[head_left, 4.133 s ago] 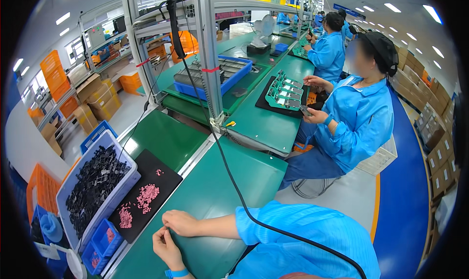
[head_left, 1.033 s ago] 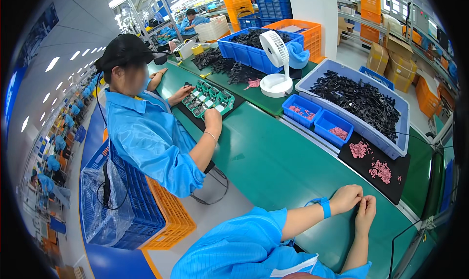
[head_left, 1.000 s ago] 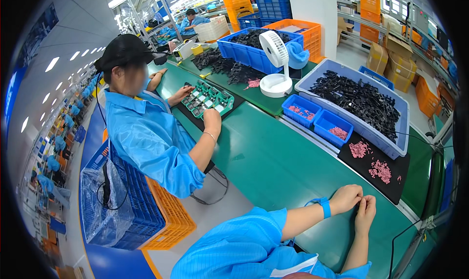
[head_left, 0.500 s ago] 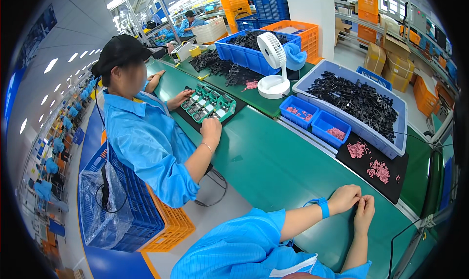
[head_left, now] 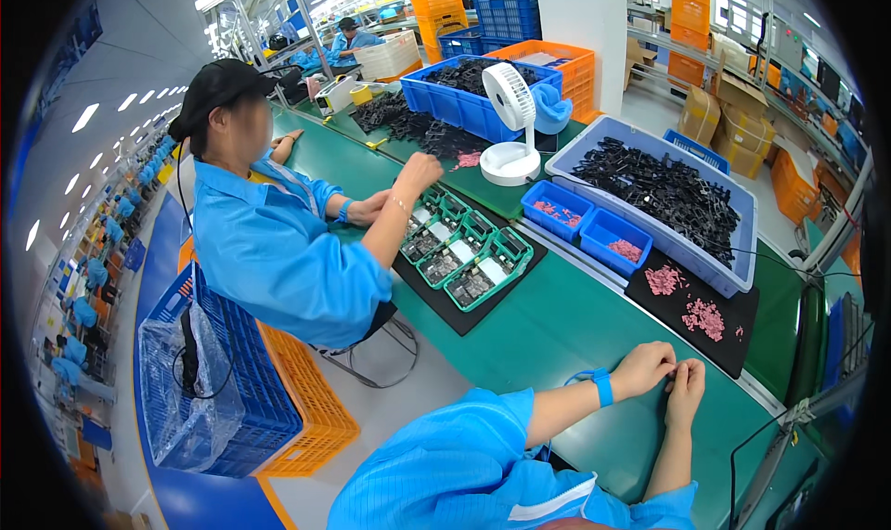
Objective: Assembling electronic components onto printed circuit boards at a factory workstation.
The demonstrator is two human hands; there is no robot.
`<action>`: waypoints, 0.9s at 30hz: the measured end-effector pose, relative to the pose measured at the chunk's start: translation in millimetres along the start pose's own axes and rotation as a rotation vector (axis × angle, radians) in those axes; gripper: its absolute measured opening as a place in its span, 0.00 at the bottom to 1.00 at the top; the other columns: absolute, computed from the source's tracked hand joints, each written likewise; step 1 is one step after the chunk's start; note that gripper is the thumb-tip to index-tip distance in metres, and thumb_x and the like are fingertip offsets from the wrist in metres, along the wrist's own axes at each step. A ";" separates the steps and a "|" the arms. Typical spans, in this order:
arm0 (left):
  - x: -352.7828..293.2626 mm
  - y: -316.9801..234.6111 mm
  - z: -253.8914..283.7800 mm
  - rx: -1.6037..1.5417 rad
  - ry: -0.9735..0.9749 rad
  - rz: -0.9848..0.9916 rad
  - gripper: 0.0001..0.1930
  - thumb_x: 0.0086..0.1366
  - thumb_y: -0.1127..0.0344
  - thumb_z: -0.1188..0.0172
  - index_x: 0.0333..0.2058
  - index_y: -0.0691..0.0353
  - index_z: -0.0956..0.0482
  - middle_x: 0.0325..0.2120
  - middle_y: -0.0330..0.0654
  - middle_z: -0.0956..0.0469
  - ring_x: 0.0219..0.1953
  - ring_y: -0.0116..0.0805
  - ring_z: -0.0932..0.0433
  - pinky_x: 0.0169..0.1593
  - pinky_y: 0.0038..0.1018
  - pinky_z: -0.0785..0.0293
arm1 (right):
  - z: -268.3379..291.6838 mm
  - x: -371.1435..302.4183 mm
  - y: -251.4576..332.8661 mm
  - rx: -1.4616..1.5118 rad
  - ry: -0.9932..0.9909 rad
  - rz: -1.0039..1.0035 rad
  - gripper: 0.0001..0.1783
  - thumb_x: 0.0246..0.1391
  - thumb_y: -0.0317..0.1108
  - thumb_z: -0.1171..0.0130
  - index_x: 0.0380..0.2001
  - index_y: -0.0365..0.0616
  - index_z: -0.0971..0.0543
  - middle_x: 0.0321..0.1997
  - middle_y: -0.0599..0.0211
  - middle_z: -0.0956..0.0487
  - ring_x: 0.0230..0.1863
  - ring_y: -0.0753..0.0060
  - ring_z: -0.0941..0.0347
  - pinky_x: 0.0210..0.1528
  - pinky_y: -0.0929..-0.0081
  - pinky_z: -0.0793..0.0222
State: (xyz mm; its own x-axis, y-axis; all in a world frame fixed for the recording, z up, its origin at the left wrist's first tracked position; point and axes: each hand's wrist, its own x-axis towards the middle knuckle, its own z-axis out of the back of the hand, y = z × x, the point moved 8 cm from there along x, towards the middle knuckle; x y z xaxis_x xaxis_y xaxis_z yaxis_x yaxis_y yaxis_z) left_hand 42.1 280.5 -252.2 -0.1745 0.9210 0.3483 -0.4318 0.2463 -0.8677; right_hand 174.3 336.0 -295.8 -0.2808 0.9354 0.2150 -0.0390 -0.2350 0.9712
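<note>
Over the green worktop (head_left: 594,363), my left hand (head_left: 644,368) and my right hand (head_left: 685,393) meet at the fingertips. Both are closed in a pinch. Whatever lies between the fingers is hidden or too small to name. A blue wrist strap (head_left: 604,388) circles my left wrist. Just beyond my hands lies a black mat (head_left: 661,311) with small pink pieces in two loose piles, the nearer pile (head_left: 703,319) being closest to my fingers. Two small blue bins (head_left: 608,258) beside the mat hold more pink pieces. Behind them, a large grey-blue bin (head_left: 580,170) holds many black plastic parts (head_left: 664,196).
To my left, a co-worker (head_left: 269,224) in a blue jacket handles green-framed assemblies (head_left: 478,275) on a dark mat. A white fan (head_left: 510,126) stands beyond, near a blue crate (head_left: 455,110). A metal post with a cable (head_left: 789,417) rises at right.
The co-worker's green-framed assemblies have shifted toward me along the worktop, and one of that person's hands has lifted. My hands stay pinched together; the whole view has shifted slightly.
</note>
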 end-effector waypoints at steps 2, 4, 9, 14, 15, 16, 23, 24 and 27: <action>-6.7 -2.6 11.6 -0.247 -0.004 0.125 0.04 0.58 0.71 0.42 0.29 0.66 0.24 0.27 0.46 0.22 0.30 0.35 0.23 0.34 0.28 0.28 | -2.1 0.0 -3.6 0.040 0.024 -0.023 0.06 0.64 0.29 0.54 0.31 0.42 0.33 0.25 0.73 0.31 0.19 0.87 0.40 0.19 0.88 0.43; -16.6 -18.9 31.8 -0.355 0.026 0.120 0.04 0.60 0.71 0.42 0.31 0.66 0.23 0.28 0.41 0.22 0.31 0.26 0.25 0.35 0.25 0.28 | -1.8 -0.2 -4.9 0.068 0.022 -0.036 0.06 0.64 0.30 0.55 0.32 0.42 0.33 0.27 0.71 0.30 0.19 0.87 0.39 0.20 0.88 0.42; -51.4 -31.8 157.9 -0.311 -0.110 0.010 0.05 0.60 0.70 0.39 0.33 0.64 0.23 0.37 0.41 0.24 0.38 0.26 0.26 0.43 0.24 0.28 | 3.2 -3.9 -4.3 0.032 0.022 -0.037 0.05 0.64 0.30 0.54 0.32 0.42 0.33 0.28 0.71 0.29 0.20 0.87 0.39 0.22 0.89 0.41; -100.9 44.1 328.3 -0.128 -0.526 0.273 0.07 0.60 0.70 0.39 0.35 0.65 0.23 0.34 0.41 0.22 0.39 0.24 0.26 0.42 0.23 0.28 | 6.8 -6.3 -2.8 -0.014 0.011 -0.024 0.05 0.64 0.30 0.54 0.32 0.42 0.33 0.29 0.71 0.29 0.26 0.86 0.36 0.24 0.88 0.40; -117.4 54.7 360.5 0.039 -0.667 0.262 0.06 0.59 0.70 0.38 0.34 0.65 0.22 0.33 0.42 0.21 0.39 0.29 0.24 0.42 0.26 0.28 | 6.0 -7.1 -3.5 -0.020 0.005 -0.033 0.05 0.64 0.30 0.54 0.32 0.42 0.33 0.29 0.71 0.29 0.26 0.86 0.36 0.24 0.88 0.40; -134.5 59.4 394.9 0.427 -0.727 0.119 0.05 0.57 0.71 0.38 0.31 0.65 0.22 0.33 0.46 0.21 0.39 0.37 0.22 0.44 0.30 0.27 | 1.3 -7.4 -2.2 -0.089 -0.003 -0.010 0.06 0.64 0.30 0.54 0.32 0.42 0.32 0.30 0.71 0.28 0.26 0.86 0.36 0.25 0.89 0.40; -195.2 132.3 433.0 0.271 -0.989 0.178 0.03 0.59 0.72 0.40 0.30 0.65 0.23 0.41 0.46 0.24 0.42 0.35 0.25 0.47 0.29 0.29 | -141.8 -28.7 38.5 0.144 0.412 -0.229 0.07 0.62 0.32 0.50 0.38 0.39 0.27 0.40 0.63 0.24 0.42 0.70 0.24 0.37 0.77 0.25; -194.6 125.2 427.6 0.345 -1.003 0.143 0.03 0.60 0.72 0.41 0.31 0.66 0.24 0.42 0.45 0.24 0.42 0.32 0.26 0.46 0.26 0.30 | -177.4 -38.2 37.4 0.279 0.495 -0.362 0.08 0.62 0.32 0.49 0.39 0.39 0.27 0.42 0.61 0.24 0.43 0.68 0.25 0.40 0.73 0.24; -203.6 126.1 430.0 0.355 -1.058 0.100 0.03 0.61 0.74 0.42 0.31 0.67 0.25 0.42 0.44 0.25 0.41 0.29 0.27 0.46 0.24 0.29 | -274.0 -70.2 44.8 0.563 0.689 -0.750 0.09 0.60 0.32 0.45 0.40 0.39 0.27 0.46 0.59 0.26 0.50 0.60 0.29 0.49 0.62 0.28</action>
State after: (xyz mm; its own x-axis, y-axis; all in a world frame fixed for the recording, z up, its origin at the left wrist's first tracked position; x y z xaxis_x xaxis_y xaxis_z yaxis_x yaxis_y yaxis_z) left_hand -357.3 -5.7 -280.0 -0.8143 0.1696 0.5552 -0.5719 -0.0699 -0.8174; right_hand -70.5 187.4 -295.5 -0.8367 0.4072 -0.3662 -0.0337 0.6292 0.7765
